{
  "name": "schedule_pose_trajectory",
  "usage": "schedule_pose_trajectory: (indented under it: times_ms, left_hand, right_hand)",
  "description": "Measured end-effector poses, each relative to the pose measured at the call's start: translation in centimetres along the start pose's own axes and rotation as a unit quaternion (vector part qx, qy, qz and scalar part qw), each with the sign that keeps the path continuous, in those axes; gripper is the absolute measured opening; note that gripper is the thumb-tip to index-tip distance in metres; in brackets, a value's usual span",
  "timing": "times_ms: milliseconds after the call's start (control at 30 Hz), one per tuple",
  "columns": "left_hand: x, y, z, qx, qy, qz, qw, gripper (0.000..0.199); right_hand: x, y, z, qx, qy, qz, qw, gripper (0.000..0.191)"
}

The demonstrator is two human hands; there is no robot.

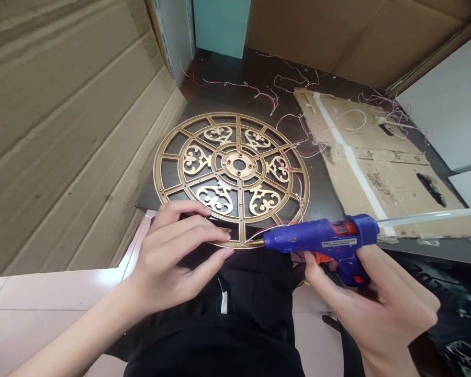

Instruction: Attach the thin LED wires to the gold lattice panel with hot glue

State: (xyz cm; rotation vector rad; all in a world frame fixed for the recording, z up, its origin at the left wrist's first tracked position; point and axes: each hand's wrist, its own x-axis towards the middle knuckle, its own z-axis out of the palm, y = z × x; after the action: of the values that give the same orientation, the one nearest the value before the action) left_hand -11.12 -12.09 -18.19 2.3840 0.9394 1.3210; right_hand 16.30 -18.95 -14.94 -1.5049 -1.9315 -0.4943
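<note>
Head view: ornate golden openwork wheel (250, 166)

The dark desk (227, 99) bears a bronze openwork disc (241, 204) overhanging its near edge. Loose red and white wires (259, 93) trail over the far part. To the right lies flattened cardboard (361, 173), striped with white tape (347, 152), more tangled wires heaped at its far corner.

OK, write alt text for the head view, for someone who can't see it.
Right hand holds a blue glue gun, its nozzle at the near rim of a round gold openwork frame; left hand touches that rim. Wires and cardboard lie on the table.
</note>
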Motion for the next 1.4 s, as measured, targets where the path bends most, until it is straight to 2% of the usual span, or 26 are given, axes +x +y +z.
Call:
schedule_pose_trajectory:
  times_ms: [500, 833, 1400]
  left_hand:
    - [-0.10, -0.02, 0.01, 0.003, 0.003, -0.002, 1.000, 0.021]
    - [-0.02, -0.02, 0.04, 0.008, 0.008, 0.004, 1.000, 0.021]
    - [0.09, 0.01, 0.01, 0.013, 0.004, 0.005, 1.000, 0.021]
  right_hand:
    - [-0.15, -0.14, -0.08, -0.006, -0.004, -0.012, 1.000, 0.042]
    - [-0.58, 0.02, -0.16, 0.003, -0.013, -0.006, 1.000, 0.034]
    - [-0.37, -0.21, -0.05, -0.014, -0.003, -0.020, 1.000, 0.034]
